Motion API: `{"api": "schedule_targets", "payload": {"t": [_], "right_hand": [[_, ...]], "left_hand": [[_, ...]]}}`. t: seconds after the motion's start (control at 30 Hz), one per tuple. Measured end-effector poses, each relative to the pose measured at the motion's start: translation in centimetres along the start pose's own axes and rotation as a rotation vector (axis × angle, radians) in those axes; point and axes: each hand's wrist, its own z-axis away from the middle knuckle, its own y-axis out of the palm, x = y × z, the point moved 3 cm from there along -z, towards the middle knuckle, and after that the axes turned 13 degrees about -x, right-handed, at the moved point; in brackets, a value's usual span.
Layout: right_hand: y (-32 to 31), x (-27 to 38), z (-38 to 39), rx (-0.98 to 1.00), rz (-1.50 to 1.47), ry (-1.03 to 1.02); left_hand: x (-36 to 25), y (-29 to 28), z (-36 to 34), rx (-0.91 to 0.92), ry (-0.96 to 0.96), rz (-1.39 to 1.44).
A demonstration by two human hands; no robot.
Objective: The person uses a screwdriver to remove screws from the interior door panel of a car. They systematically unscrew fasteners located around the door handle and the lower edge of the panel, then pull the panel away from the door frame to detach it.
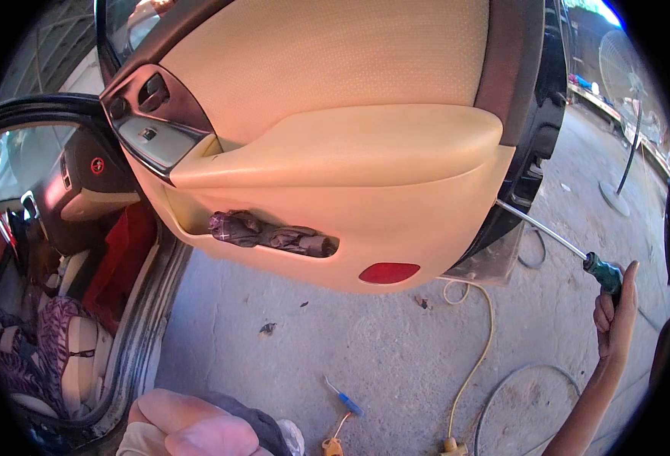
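My right hand [612, 315] is closed around the dark green handle of a long screwdriver [544, 229]. Its metal shaft slants up and left, and the tip meets the rear edge of a beige car door panel [419, 228]. The door stands open in front of me. An armrest [396, 144] juts from the panel, and a dark folded umbrella-like bundle [274, 234] lies in the pocket below it. A red reflector [390, 273] sits low on the panel. My left hand does not show.
A blue-handled screwdriver [344, 399] lies on the concrete floor near a yellow cable [487, 338] and a grey hose [495, 391]. The car's cabin with its steering wheel [95, 171] is at the left. A standing fan [615, 197] is at the far right.
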Motion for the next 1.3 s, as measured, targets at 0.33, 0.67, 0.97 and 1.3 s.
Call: {"api": "schedule_targets", "payload": {"t": [0.33, 0.67, 0.97, 1.3], "right_hand": [[1.2, 0.5, -0.1, -0.072, 0.19, -0.511], [0.1, 0.4, -0.5, -0.055, 0.265, -0.466], [-0.5, 1.5, -0.1, 0.075, 0.182, -0.01], [-0.6, 0.7, -0.7, 0.112, -0.059, -0.027]], "left_hand": [[0.4, 0.9, 0.3, 0.04, -0.126, 0.002], [3.9, 12.9, 11.9, 0.364, -0.747, 0.22], [3.6, 14.5, 12.4, 0.375, -0.853, 0.28], [3.8, 14.6, 12.1, 0.364, -0.891, 0.268]]}}
